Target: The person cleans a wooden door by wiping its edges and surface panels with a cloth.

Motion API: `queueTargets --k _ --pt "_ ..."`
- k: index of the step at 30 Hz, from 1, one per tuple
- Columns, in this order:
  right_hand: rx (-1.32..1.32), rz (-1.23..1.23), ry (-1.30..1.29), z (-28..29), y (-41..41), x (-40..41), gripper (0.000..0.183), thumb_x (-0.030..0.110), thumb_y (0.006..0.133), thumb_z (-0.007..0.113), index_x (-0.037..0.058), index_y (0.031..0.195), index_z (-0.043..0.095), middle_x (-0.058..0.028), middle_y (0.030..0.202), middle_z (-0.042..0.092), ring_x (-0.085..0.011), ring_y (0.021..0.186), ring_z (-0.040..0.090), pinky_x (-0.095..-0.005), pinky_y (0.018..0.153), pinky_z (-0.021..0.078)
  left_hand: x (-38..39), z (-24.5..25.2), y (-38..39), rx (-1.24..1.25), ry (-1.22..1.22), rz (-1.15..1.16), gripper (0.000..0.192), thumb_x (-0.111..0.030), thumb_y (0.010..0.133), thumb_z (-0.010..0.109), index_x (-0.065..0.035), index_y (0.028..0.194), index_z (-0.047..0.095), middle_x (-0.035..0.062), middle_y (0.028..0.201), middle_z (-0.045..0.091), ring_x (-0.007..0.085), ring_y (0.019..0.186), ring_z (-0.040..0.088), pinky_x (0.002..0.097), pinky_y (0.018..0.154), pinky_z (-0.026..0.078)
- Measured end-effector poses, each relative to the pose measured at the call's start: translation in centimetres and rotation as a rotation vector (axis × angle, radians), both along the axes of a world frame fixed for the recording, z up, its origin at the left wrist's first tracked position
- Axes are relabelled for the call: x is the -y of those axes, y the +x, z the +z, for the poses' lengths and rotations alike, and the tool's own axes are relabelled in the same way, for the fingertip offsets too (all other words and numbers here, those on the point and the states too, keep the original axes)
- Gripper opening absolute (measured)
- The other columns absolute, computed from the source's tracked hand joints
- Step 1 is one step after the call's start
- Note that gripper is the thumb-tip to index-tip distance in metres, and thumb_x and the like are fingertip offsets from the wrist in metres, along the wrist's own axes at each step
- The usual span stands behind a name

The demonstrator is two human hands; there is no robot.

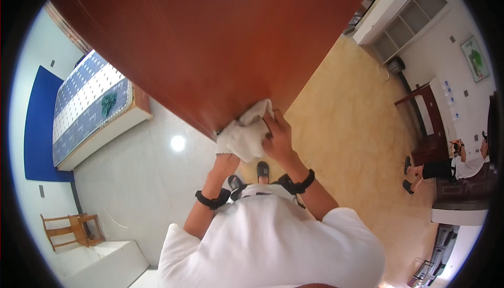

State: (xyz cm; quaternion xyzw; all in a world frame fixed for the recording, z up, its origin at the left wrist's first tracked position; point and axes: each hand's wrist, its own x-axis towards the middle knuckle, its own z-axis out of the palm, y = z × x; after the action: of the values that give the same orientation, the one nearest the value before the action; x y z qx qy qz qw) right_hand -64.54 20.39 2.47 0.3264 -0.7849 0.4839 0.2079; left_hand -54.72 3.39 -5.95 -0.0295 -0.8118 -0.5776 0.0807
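Note:
A reddish-brown wooden door [204, 40] stands in front of me, its bottom edge towards my feet. Both my hands are on a crumpled white cloth [246, 138], which lies against the door's lower-looking end near its edge. My right hand [279, 134] pinches the cloth's right side between thumb and fingers. At the cloth's lower left is my left hand [226, 164], its fingers mostly hidden beneath the fabric. Black bands circle both my wrists.
To the left, a mattress [94, 103] on a bed frame bears a dark green cloth [108, 104]. A wooden chair [75, 231] stands lower left by a white cabinet [110, 264]. On the right, another person [445, 169] sits on a dark wooden seat [458, 189].

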Motion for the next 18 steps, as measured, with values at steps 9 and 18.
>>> queueTargets --k 9,18 --pt "-0.178 0.229 0.071 11.9 2.0 7.3 0.085 0.019 0.056 0.073 0.0178 0.139 0.051 -0.0079 0.089 0.055 -0.0271 0.065 0.063 -0.0400 0.058 0.0548 3.3 15.8 1.5 -0.047 -0.647 0.038 0.048 -0.024 0.088 0.059 -0.0052 0.131 0.054 0.0183 0.137 0.050 0.0371 0.129 0.042 0.0456 0.110 0.029" --pt "-0.283 0.138 0.020 8.7 -2.1 1.4 0.066 0.007 0.063 0.062 0.0085 0.129 0.061 -0.0165 0.100 0.067 -0.0274 0.072 0.066 -0.0346 0.063 0.0544 -0.7 11.3 0.1 -0.418 -0.373 0.628 0.043 -0.022 0.087 0.060 -0.0042 0.126 0.058 0.0163 0.129 0.057 0.0342 0.123 0.050 0.0444 0.107 0.033"
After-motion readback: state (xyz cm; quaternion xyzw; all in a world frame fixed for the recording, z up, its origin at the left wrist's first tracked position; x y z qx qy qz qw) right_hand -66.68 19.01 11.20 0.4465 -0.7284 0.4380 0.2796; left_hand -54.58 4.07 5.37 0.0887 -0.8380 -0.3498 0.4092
